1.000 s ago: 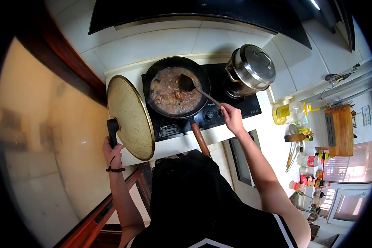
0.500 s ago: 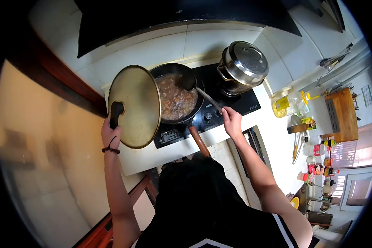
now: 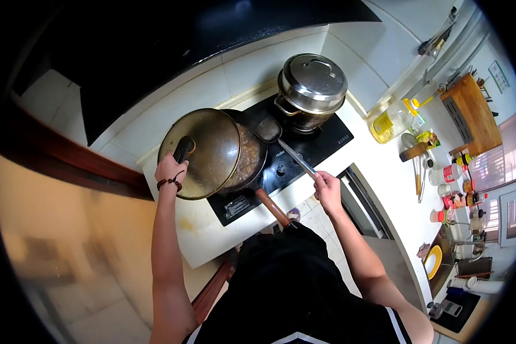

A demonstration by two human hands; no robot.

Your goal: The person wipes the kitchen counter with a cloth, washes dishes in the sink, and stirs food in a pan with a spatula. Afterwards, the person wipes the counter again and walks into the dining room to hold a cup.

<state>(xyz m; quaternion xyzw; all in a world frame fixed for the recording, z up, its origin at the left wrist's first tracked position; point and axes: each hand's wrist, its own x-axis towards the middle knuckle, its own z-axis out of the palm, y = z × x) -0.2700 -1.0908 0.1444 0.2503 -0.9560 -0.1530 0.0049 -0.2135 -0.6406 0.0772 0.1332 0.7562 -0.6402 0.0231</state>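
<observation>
My left hand (image 3: 170,168) is closed round the black handle of a glass lid (image 3: 212,160). The lid covers most of a dark wok (image 3: 262,170), leaving a strip of brown, saucy food (image 3: 249,163) showing on the right. In my right hand (image 3: 328,193) is the end of a metal spatula (image 3: 268,129). Its dark blade is above the black stove, just right of the wok's rim, and looks wet. The wok's wooden handle (image 3: 273,207) points toward my body, with neither hand on it.
A lidded steel pot (image 3: 314,86) stands on the stove (image 3: 335,137) at the back right. On the white counter to the right are an oil jug (image 3: 390,125), a cutting board (image 3: 475,114) and several jars. A dark range hood (image 3: 212,28) hangs above.
The lid has come right and down, from beside the wok to over most of it. The spatula has left the food and moved right, out of the wok. The view has turned a little.
</observation>
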